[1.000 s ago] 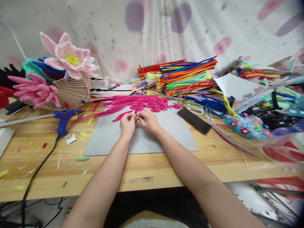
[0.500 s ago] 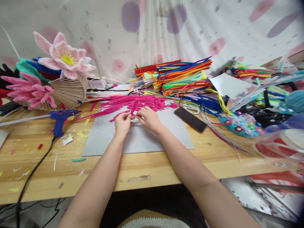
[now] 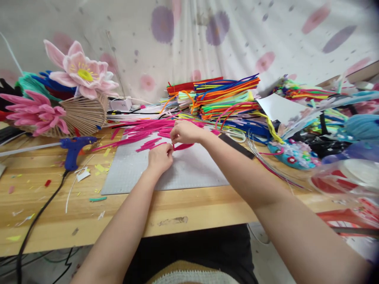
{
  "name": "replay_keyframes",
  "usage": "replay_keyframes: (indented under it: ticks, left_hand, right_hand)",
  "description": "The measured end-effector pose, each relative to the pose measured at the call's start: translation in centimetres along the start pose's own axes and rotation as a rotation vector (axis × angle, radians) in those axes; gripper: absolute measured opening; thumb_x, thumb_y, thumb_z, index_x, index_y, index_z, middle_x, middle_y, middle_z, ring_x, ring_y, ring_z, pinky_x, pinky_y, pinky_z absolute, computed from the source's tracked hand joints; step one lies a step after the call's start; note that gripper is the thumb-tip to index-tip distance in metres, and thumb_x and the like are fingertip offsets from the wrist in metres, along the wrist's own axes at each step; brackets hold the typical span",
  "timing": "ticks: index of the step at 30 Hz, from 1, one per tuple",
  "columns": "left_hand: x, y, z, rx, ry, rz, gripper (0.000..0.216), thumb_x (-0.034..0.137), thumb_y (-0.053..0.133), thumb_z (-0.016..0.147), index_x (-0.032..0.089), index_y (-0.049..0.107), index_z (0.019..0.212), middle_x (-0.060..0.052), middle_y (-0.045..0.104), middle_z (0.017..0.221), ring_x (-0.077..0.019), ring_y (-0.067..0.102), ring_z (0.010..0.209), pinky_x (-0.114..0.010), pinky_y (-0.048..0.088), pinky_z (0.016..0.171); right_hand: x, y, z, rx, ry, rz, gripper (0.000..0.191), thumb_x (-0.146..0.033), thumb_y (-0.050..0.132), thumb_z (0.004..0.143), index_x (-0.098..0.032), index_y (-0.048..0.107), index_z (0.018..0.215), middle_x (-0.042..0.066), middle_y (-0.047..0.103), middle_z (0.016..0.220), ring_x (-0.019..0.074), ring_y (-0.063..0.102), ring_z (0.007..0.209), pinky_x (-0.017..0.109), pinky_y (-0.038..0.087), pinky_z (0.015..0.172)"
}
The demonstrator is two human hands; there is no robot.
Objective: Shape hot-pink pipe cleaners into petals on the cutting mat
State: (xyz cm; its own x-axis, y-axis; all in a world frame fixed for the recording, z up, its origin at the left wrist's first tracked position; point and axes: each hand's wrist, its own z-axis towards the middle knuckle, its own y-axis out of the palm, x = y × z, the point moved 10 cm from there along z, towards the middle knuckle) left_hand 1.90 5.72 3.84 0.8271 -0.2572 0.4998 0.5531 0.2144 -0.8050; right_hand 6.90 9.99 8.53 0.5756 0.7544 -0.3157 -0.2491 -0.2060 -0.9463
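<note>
Both hands work close together over a grey cutting mat (image 3: 130, 173). My left hand (image 3: 160, 158) is closed in a pinch on a magenta pipe cleaner (image 3: 182, 147), whose bent loop sticks out to the right. Just above it, my right hand (image 3: 186, 133) is pinched at the same piece, fingers turned down; its fingertips are partly hidden. Behind the hands lies a pile of magenta pipe cleaners (image 3: 148, 128), with a few short cut ones (image 3: 148, 144) left of my right hand.
A blue glue gun (image 3: 72, 152) with a black cord lies left among scraps. Pink fuzzy flowers (image 3: 84, 75) stand behind it. Bundles of coloured pipe cleaners (image 3: 227, 94) are stacked at the back. On the right are a dark phone (image 3: 237, 146), scissors (image 3: 236, 135) and wires.
My right hand has risen and turned over, its forearm now reaching across the phone. My left hand has shifted slightly right and nearer me. The upright magenta piece now lies sideways as a loop.
</note>
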Motion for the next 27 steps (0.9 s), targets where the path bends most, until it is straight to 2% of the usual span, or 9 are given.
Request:
replay_keyframes:
  ticks: [2, 4, 7, 9, 11, 13, 17, 22, 27]
  left_hand:
    - [0.5, 0.4, -0.2, -0.030, 0.065, -0.234, 0.008, 0.018, 0.050, 0.070, 0.020, 0.058, 0.069, -0.003, 0.064, 0.070, -0.0176, 0.060, 0.068, -0.029, 0.043, 0.064]
    - [-0.1, 0.7, -0.2, -0.018, 0.027, -0.531, 0.005, 0.022, 0.051, 0.071, 0.020, 0.056, 0.070, -0.002, 0.064, 0.068, -0.0155, 0.060, 0.066, -0.027, 0.045, 0.063]
    - [-2.3, 0.8, -0.1, 0.102, -0.127, -0.833, 0.009, 0.027, 0.053, 0.072, 0.018, 0.052, 0.070, -0.001, 0.062, 0.064, -0.0147, 0.061, 0.064, -0.027, 0.046, 0.063]
    - [-3.9, 0.9, -0.2, 0.188, -0.238, -0.870, 0.011, 0.029, 0.053, 0.071, 0.018, 0.051, 0.069, -0.001, 0.060, 0.061, -0.0142, 0.059, 0.060, -0.027, 0.047, 0.062]
    - [-5.0, 0.7, -0.5, 0.235, -0.318, -0.776, 0.010, 0.028, 0.052, 0.071, 0.018, 0.052, 0.069, 0.000, 0.059, 0.060, -0.0138, 0.057, 0.056, -0.028, 0.046, 0.061]
    - [-5.1, 0.3, -0.7, 0.242, -0.337, -0.590, 0.008, 0.026, 0.051, 0.072, 0.018, 0.053, 0.069, -0.001, 0.059, 0.061, -0.0144, 0.056, 0.057, -0.028, 0.044, 0.062]
    - [-3.9, -0.9, -1.0, 0.236, -0.301, -0.282, 0.006, 0.022, 0.050, 0.073, 0.019, 0.054, 0.070, -0.003, 0.062, 0.068, -0.0174, 0.057, 0.066, -0.030, 0.042, 0.067]
    - [-2.8, -1.5, -1.2, 0.207, -0.310, -0.117, 0.006, 0.020, 0.050, 0.074, 0.020, 0.055, 0.074, -0.005, 0.064, 0.076, -0.0202, 0.059, 0.074, -0.031, 0.041, 0.068]
    - [-1.4, -0.5, -0.5, 0.056, -0.213, 0.058, 0.009, 0.019, 0.048, 0.075, 0.021, 0.057, 0.076, -0.007, 0.065, 0.078, -0.0230, 0.060, 0.075, -0.032, 0.039, 0.065]
  right_hand:
    - [2.0, 1.2, 0.0, -0.198, 0.090, 0.242, 0.009, -0.023, 0.063, 0.063, -0.015, 0.067, 0.066, 0.001, 0.060, 0.059, 0.0140, 0.050, 0.064, 0.027, 0.033, 0.062]
    - [3.1, 2.1, -0.3, -0.251, 0.131, 0.483, 0.015, -0.028, 0.064, 0.061, -0.014, 0.066, 0.065, 0.001, 0.059, 0.059, 0.0123, 0.050, 0.060, 0.025, 0.035, 0.060]
    - [4.1, 3.1, -0.9, -0.058, 0.181, 0.756, 0.017, -0.030, 0.061, 0.061, -0.012, 0.061, 0.062, 0.001, 0.057, 0.059, 0.0109, 0.049, 0.059, 0.024, 0.036, 0.060]
    - [3.8, 4.8, -1.5, 0.017, 0.219, 0.837, 0.017, -0.030, 0.059, 0.064, -0.013, 0.059, 0.064, 0.000, 0.055, 0.059, 0.0103, 0.048, 0.059, 0.024, 0.036, 0.059]
    - [3.2, 5.8, -2.1, 0.103, 0.240, 0.739, 0.019, -0.031, 0.059, 0.066, -0.014, 0.054, 0.059, -0.002, 0.050, 0.055, 0.0094, 0.044, 0.057, 0.023, 0.034, 0.058]
    - [2.0, 5.3, -2.5, 0.213, 0.210, 0.504, 0.020, -0.027, 0.055, 0.071, -0.014, 0.051, 0.056, -0.002, 0.048, 0.054, 0.0096, 0.041, 0.057, 0.023, 0.031, 0.058]
    - [-1.2, 3.6, -3.0, 0.298, 0.054, 0.128, 0.017, -0.016, 0.050, 0.075, -0.015, 0.056, 0.059, 0.003, 0.058, 0.064, 0.0142, 0.044, 0.070, 0.026, 0.032, 0.066]
    - [-2.8, 2.8, -3.1, 0.256, -0.047, -0.015, 0.018, -0.011, 0.047, 0.075, -0.015, 0.062, 0.066, 0.007, 0.063, 0.072, 0.0164, 0.047, 0.075, 0.027, 0.035, 0.068]
    - [-3.5, 1.6, -1.6, 0.085, -0.118, -0.172, 0.016, -0.008, 0.050, 0.068, -0.015, 0.063, 0.062, 0.007, 0.064, 0.069, 0.0179, 0.048, 0.076, 0.028, 0.031, 0.062]
